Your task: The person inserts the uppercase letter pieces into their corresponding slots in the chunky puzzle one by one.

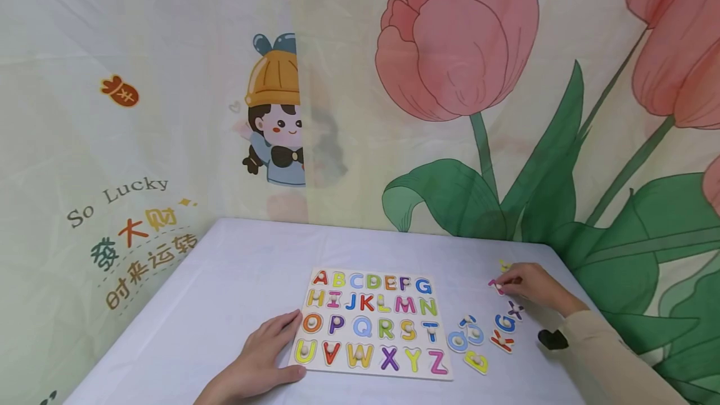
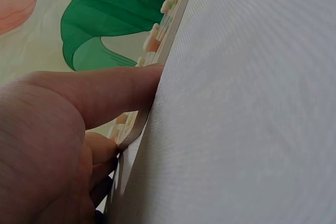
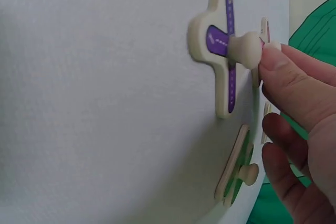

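An alphabet puzzle board (image 1: 371, 375) lies on the white table, with rows of coloured letters, several of them knobbed pieces. My left hand (image 1: 261, 352) rests at its left side, thumb by the near corner and fingers along the edge; in the left wrist view the thumb (image 2: 126, 82) presses the board's edge (image 2: 176, 30). At the table's right my right hand (image 1: 534, 286) pinches a pink letter piece (image 1: 496, 286) between thumb and fingertips. Close by is a purple letter X piece (image 1: 515, 310); in the right wrist view its knob (image 3: 245, 50) stands beside the thumb.
Between board and right hand lie loose letters: a blue G (image 1: 505, 323), a red K (image 1: 502, 341), a light-blue piece (image 1: 457, 341) and a yellow-green piece (image 1: 476, 362). A yellow piece (image 1: 504, 264) lies beyond the right fingertips. Printed cloth (image 1: 349, 142) hangs behind the table.
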Tool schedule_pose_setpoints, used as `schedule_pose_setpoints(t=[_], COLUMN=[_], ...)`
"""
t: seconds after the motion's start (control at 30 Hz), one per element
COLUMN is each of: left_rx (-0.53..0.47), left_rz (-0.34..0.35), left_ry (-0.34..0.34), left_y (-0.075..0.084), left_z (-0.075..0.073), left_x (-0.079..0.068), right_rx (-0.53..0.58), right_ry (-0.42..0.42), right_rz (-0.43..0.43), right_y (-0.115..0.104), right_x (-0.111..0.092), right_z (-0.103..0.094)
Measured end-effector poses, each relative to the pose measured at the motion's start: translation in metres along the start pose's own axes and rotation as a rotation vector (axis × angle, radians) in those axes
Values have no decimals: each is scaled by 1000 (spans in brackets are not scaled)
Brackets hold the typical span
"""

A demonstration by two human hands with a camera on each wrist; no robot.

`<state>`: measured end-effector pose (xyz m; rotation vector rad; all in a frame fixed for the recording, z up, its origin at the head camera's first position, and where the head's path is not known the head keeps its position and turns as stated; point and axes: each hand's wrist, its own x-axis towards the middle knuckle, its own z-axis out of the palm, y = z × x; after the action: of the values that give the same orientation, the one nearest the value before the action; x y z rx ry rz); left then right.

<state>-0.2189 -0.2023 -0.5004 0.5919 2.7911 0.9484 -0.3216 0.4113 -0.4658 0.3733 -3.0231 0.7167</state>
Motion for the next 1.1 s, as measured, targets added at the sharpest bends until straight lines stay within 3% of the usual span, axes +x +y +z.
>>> schedule_pose_setpoints(t=[0.13, 0.27, 0.5, 0.83, 1.1], left_rx=[0, 6, 2, 6, -12], left_rz=[-7, -14, -12, -12, -19], left_ry=[-1, -5, -11, -14, -16], left_y=[0, -1, -1, -2, 1], left_z=[1, 1, 0, 1, -1], left_x=[1, 1, 1, 1, 1], right_rx=[-11, -49, -77, -58, -38], right_ry=[27, 63, 118, 164, 155], right_rz=[2, -3, -11, -31, -50], right_y=[-1, -16, -69, -151, -188], right_x=[0, 1, 7, -9, -24], right_z=[2, 4, 16, 51, 69])
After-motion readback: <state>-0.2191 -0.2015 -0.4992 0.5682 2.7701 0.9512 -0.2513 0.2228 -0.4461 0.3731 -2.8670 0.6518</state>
